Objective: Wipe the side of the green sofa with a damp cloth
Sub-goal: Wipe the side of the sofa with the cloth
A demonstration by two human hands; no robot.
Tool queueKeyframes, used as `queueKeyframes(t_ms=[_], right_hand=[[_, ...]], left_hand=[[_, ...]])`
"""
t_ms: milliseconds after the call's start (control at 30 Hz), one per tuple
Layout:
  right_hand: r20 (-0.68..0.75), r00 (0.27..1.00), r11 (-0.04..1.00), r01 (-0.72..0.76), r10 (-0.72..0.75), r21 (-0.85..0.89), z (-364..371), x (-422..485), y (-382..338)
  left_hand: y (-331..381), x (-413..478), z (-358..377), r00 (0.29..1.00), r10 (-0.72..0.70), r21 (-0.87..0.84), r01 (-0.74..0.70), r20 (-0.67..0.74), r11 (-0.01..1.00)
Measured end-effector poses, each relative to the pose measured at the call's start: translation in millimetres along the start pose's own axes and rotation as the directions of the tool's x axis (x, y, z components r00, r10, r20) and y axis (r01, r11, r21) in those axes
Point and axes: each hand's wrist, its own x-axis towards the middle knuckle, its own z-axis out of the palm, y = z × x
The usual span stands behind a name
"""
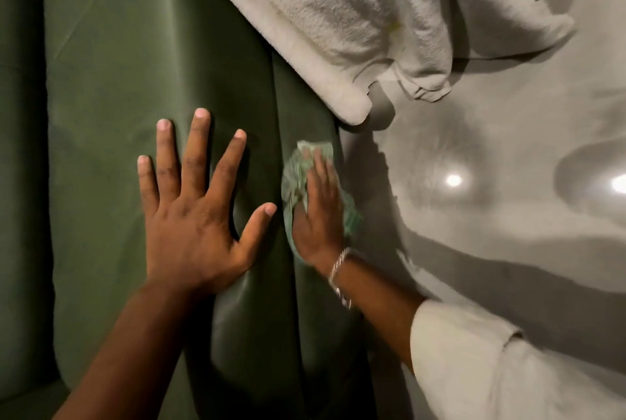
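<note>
Green sofa (111, 87) fabric fills the left, pale floor (491, 216) the right. Left hand (200, 213) lies flat on it, fingers spread, holding nothing. Right hand (318, 213), blurred, presses a green cloth (294, 179), mostly hidden, against the sofa's side.

left hand (194, 216) splayed flat, right hand (318, 216) pressing palm-down
</note>
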Motion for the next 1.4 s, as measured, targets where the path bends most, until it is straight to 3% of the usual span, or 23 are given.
queueKeyframes(t_ms=[100,233,300,400,467,633,733,833,900,1000,1100,1200,1300,1400], right_hand=[[-0.025,0.995,0.991,-0.096,0.098,0.097,-11,42,15],[-0.075,0.964,0.962,-0.243,0.253,0.123,-5,-29,20],[-0.057,0.99,0.991,-0.13,0.13,0.012,4,-45,16],[-0.002,0.998,0.998,0.065,-0.065,-0.021,2,12,0],[0.002,0.995,0.993,0.101,-0.101,-0.067,-4,51,3],[0.084,0.98,0.983,-0.183,0.183,-0.002,-12,-11,25],[0.035,0.997,0.996,-0.069,0.071,-0.051,-3,-16,8],[0.071,0.991,0.979,0.124,-0.114,-0.164,-4,34,-2],[0.088,0.986,0.97,0.158,-0.144,-0.187,-11,54,11],[0.065,0.998,0.99,0.026,-0.018,-0.136,-15,26,32],[0.132,0.98,0.985,-0.136,0.149,-0.106,-12,-32,45],[0.114,0.98,0.976,-0.14,0.161,-0.167,-9,-88,42],[0.094,0.991,0.99,-0.083,0.094,-0.113,-9,-123,25],[0.077,0.993,0.995,-0.086,0.09,-0.058,-21,-118,10]], left_hand=[[0,0,0,1.0,-0.005,0.007,0.005,-0.007,1.0],[3,-2,-1,1.0,-0.014,0.017,0.015,-0.013,1.0],[3,-1,0,1.0,-0.011,0.017,0.011,-0.014,1.0],[2,-1,3,1.0,-0.012,0.012,0.013,-0.025,1.0],[1,-1,3,0.999,-0.016,0.003,0.016,-0.029,1.0],[6,-2,-1,0.999,-0.029,0.019,0.03,-0.027,0.999],[4,0,0,0.999,-0.018,0.013,0.018,-0.031,1.0],[1,-1,4,0.999,-0.002,-0.009,0.001,-0.052,1.0],[2,-1,5,0.998,0.002,-0.011,-0.003,-0.066,1.0],[2,-2,4,0.997,-0.002,-0.024,0.0,-0.076,1.0],[3,-1,6,0.995,0.006,-0.038,-0.01,-0.095,0.999],[2,-1,9,0.991,0.008,-0.037,-0.013,-0.135,0.999],[-1,-5,8,0.969,0.01,-0.182,-0.056,-0.248,0.982],[6,-24,3,0.93,-0.188,-0.537,-0.011,-0.315,0.844]])
